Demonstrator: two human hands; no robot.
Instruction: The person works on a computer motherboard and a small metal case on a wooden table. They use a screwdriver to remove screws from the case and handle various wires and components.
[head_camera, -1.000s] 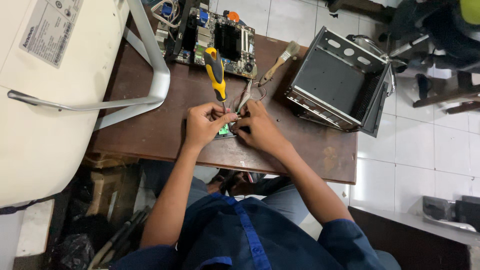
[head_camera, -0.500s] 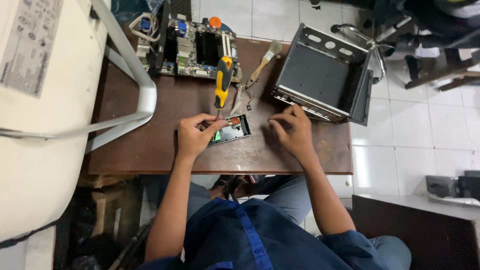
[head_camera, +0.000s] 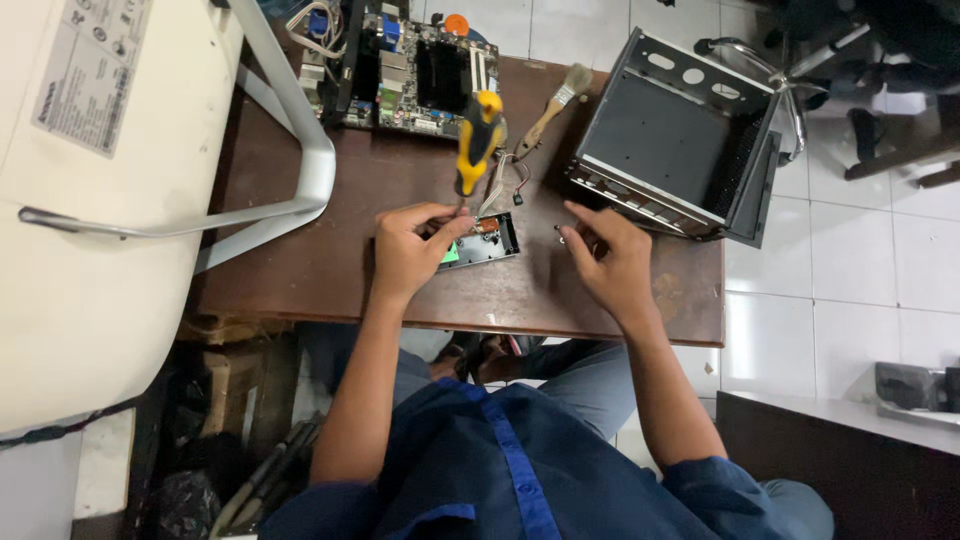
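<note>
- Left hand (head_camera: 412, 246) grips a yellow-handled screwdriver (head_camera: 476, 140) at frame centre, tip down on a small black drive module (head_camera: 482, 241) lying on the brown table (head_camera: 300, 260).
- Right hand (head_camera: 608, 262), fingers loosely spread, holds nothing, right of the module, below the metal chassis (head_camera: 670, 130).

Brown wood table (head_camera: 300, 260) on white tile floor (head_camera: 830, 250), dark cabinet (head_camera: 830, 460) btm right.

Left hand (head_camera: 412, 245) curled in a grip; right hand (head_camera: 610, 262) spread, fingers extended.
</note>
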